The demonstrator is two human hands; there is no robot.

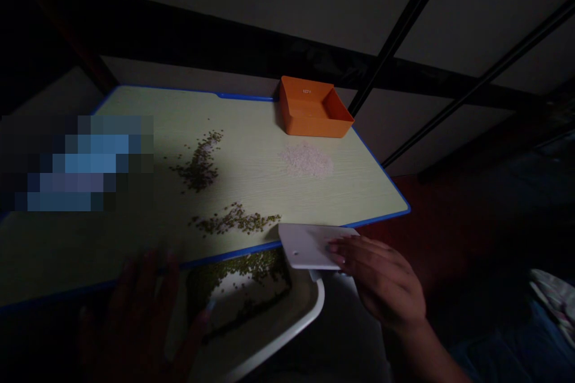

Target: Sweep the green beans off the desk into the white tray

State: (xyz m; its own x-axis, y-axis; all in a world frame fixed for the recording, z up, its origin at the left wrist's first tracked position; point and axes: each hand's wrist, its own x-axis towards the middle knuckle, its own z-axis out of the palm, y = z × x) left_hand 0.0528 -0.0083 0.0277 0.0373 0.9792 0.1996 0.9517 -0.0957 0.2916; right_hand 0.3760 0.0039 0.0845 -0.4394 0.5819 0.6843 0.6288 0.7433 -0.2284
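Note:
In the head view, my right hand [381,275] is closed on a flat white scraper [309,245] with a small hole near one corner. The scraper lies at the table's near edge, beside a strip of green mung beans [242,219] mixed with pale grains. Below that edge sits a white tub [309,305] with mung beans [238,266] inside. My left hand [139,317] is in deep shadow at the tub's left side. Its fingers are spread, the thumb reaching over the tub; whether it touches the tub I cannot tell.
Another heap of beans and pale grains [200,167] lies farther back on the blue-edged table [251,173]. A pile of white rice-like grains [308,160] is in front of an orange box [314,122]. Cabinet panels stand behind. A blurred patch covers the left.

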